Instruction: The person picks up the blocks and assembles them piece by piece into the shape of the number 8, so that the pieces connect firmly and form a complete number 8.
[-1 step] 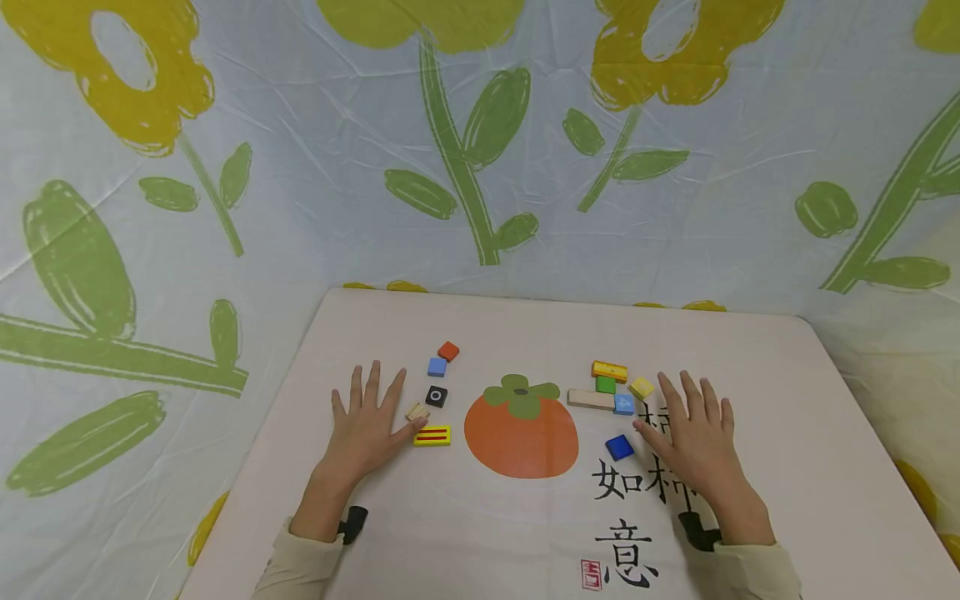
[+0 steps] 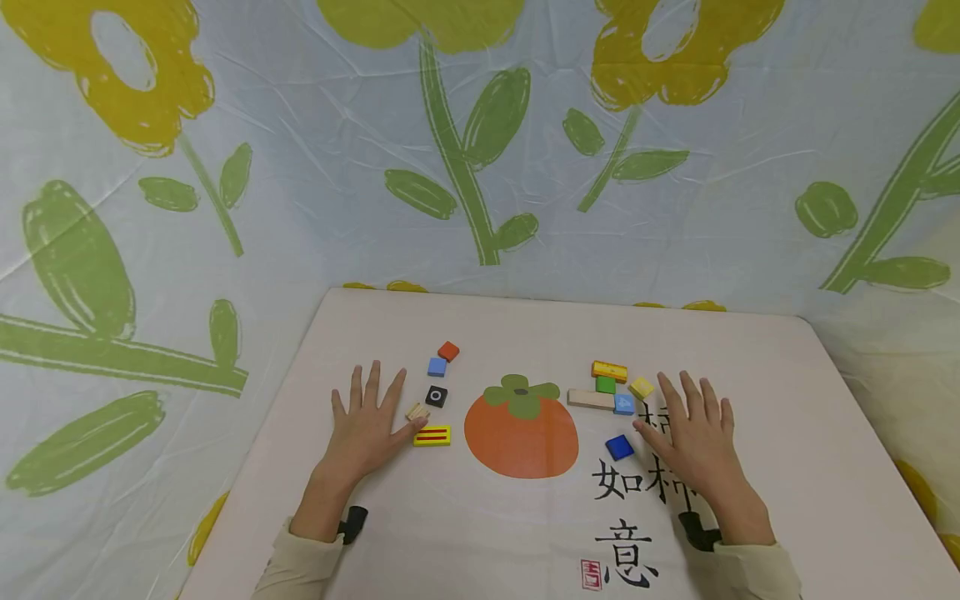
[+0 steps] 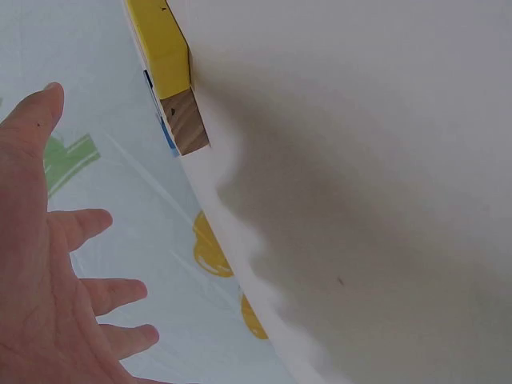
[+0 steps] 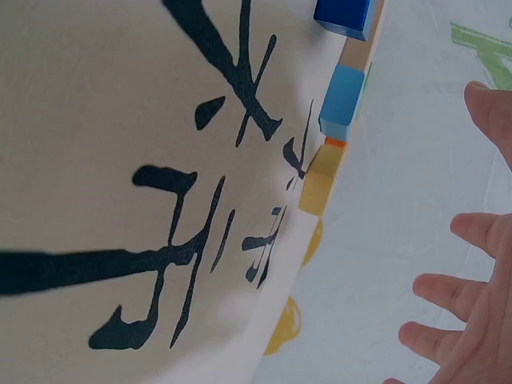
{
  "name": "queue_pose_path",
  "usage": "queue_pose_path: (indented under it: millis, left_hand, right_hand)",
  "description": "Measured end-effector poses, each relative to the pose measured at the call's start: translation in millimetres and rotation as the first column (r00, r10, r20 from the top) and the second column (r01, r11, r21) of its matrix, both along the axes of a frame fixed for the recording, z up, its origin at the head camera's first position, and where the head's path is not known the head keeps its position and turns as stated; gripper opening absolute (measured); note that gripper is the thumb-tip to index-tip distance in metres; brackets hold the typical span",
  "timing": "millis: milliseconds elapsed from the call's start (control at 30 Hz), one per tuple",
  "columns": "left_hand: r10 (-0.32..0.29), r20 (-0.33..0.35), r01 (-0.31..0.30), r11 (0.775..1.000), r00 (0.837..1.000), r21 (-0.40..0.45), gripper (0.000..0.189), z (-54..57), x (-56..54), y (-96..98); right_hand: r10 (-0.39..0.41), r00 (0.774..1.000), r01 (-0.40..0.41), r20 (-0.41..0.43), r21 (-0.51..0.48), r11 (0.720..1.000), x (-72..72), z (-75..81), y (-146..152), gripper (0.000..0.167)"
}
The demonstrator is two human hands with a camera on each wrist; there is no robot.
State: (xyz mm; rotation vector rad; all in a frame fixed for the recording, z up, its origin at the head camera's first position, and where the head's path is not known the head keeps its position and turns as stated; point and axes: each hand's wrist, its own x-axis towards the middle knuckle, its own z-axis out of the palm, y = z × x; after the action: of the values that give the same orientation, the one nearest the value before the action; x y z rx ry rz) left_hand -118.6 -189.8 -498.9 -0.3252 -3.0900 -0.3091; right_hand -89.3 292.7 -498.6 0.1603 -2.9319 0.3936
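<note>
A yellow block with red stripes [image 2: 437,437] is set on the tabletop [image 2: 450,533], just right of the thumb of the left hand [image 2: 363,435], the nearer hand, with its long axis running left to right. Beyond it are scattered a small wooden piece [image 2: 417,412], a black block [image 2: 437,396], a pale blue block [image 2: 437,367] and a red block [image 2: 448,351].

Left of the right hand [image 2: 696,442], a dark blue block [image 2: 619,447] is placed nearer and a light blue block [image 2: 624,404] farther, against the right end of a wooden bar [image 2: 590,399]. A green block [image 2: 605,384] is seen behind the bar.

On both hands the fingers are spread, nothing being grasped. No container is shown.
</note>
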Motion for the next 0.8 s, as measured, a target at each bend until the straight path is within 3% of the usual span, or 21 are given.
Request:
queue_pose_path:
  millis: [467, 800]
  left_hand:
    - [-0.006, -0.006, 0.007, 0.999, 1.000, 0.042, 0.082, -1.0, -1.1, 1.8]
    - [-0.106, -0.082, 0.112, 0.991, 0.991, 0.076, 0.073, -2.6, -7.5, 2.9]
  right_hand:
    - [0.019, 1.000, -0.019, -0.022, 0.014, 1.000, 2.9, 1.4, -0.4, 0.088]
    - [0.071, 0.996, -0.074, -0.045, -0.072, 0.995, -1.6, -0.3, -5.0, 0.082]
